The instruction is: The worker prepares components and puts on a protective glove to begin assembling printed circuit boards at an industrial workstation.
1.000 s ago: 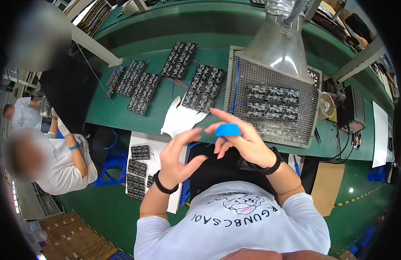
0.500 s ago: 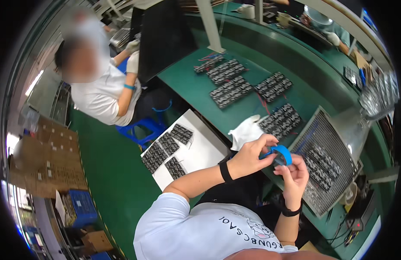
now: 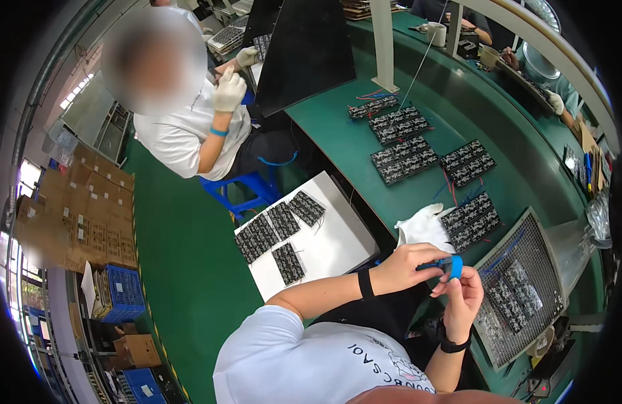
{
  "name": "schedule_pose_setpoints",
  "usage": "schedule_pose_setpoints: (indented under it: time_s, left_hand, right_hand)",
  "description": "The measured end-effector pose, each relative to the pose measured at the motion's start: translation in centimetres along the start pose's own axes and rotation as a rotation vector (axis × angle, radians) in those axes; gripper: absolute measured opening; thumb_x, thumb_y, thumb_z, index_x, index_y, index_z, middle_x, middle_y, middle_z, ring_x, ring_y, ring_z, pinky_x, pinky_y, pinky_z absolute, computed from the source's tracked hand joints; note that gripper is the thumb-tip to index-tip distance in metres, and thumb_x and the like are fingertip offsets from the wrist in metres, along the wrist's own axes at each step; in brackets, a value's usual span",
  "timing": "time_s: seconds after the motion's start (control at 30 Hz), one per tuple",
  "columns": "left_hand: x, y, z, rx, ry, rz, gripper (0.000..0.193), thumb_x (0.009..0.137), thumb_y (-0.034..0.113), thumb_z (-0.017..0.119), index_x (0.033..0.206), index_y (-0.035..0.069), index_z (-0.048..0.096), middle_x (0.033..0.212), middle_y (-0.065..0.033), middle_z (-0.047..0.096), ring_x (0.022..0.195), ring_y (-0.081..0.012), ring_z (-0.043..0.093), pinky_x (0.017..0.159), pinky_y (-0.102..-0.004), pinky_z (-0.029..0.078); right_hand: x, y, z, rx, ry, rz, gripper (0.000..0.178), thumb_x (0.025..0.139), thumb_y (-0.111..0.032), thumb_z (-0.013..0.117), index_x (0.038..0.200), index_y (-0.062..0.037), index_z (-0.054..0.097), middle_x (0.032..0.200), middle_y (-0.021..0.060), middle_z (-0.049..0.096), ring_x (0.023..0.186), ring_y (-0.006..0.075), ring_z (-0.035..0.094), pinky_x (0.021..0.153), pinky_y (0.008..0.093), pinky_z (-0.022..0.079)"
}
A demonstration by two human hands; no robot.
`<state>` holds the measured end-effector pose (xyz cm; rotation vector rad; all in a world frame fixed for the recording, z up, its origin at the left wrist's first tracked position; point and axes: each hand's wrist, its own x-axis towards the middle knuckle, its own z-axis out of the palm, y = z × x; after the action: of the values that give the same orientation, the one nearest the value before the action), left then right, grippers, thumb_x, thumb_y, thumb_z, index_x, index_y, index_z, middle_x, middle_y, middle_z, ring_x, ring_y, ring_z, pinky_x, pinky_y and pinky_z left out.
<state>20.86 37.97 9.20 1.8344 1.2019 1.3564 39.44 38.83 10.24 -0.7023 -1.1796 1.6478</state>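
A blue wrist strap (image 3: 457, 267), bent into a loop, is held between my two hands in front of my body. My left hand (image 3: 413, 267) is closed, its thumb and fingers pinching the strap's blue buckle end. From the other side, my right hand (image 3: 463, 291) grips the loop with thumb and fingertips. A black band circles each of my wrists. Just beyond my left hand lies a white glove (image 3: 422, 225) on the green bench, touching a black circuit panel (image 3: 470, 221). To the right of my right hand, a metal mesh tray (image 3: 484, 328) bears more panels (image 3: 514, 296).
Several circuit panels (image 3: 405, 160) with red and blue wires lie farther along the green bench (image 3: 331, 131). A white board (image 3: 338, 236) at the left holds more. A gloved co-worker (image 3: 183, 138) sits on a blue stool (image 3: 240, 192). A white post (image 3: 383, 47) rises from the bench.
The view has shifted, so the bench and panels appear farther right and lower. The strap's loop now shows narrower, turned edge-on, still between both hands. The co-worker's gloved hand has lifted.
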Motion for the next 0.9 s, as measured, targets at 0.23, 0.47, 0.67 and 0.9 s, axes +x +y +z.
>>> schedule_pose_setpoints:
  time_s: [0.23,0.47,0.67,0.9]
  left_hand:
    - [-0.1,0.4,0.3,-0.024,0.138,0.034,0.040,0.080,0.000,0.074,0.119,0.005,0.067,0.104,-0.0107,0.069,0.088,-0.0230,0.070,0.078,-0.0324,0.057]
    - [1.1,1.0,-0.4,0.064,0.204,0.004,0.049,0.076,0.000,0.077,0.123,0.004,0.063,0.100,-0.0097,0.071,0.083,-0.0191,0.070,0.073,-0.0305,0.056]
    - [2.0,0.7,0.3,0.149,0.203,0.102,0.047,0.074,-0.004,0.078,0.118,0.002,0.062,0.095,-0.0120,0.072,0.081,-0.0196,0.071,0.074,-0.0300,0.055]
    - [1.8,0.7,2.1,0.248,0.159,0.294,0.044,0.073,-0.011,0.077,0.112,0.001,0.062,0.094,-0.0125,0.072,0.081,-0.0235,0.071,0.071,-0.0300,0.056]
  right_hand:
    - [-0.8,0.0,-0.2,-0.146,0.056,-0.008,0.029,0.088,-0.003,0.069,0.112,0.0003,0.053,0.088,0.0056,0.062,0.068,0.0103,0.061,0.064,0.0228,0.053]
    - [0.5,-0.6,0.6,-0.191,0.104,0.117,0.024,0.096,-0.002,0.058,0.120,-0.0002,0.055,0.087,0.0041,0.063,0.068,0.0089,0.059,0.061,0.0221,0.049]
    - [0.3,-0.8,-0.2,-0.108,0.130,0.129,0.026,0.096,-0.005,0.060,0.120,0.0017,0.056,0.090,0.0043,0.062,0.070,0.0076,0.061,0.060,0.0211,0.051]
    - [-0.9,-1.7,-0.7,-0.062,0.150,0.149,0.029,0.093,-0.004,0.065,0.120,0.0030,0.057,0.092,0.0057,0.065,0.065,0.0052,0.060,0.053,0.0186,0.049]
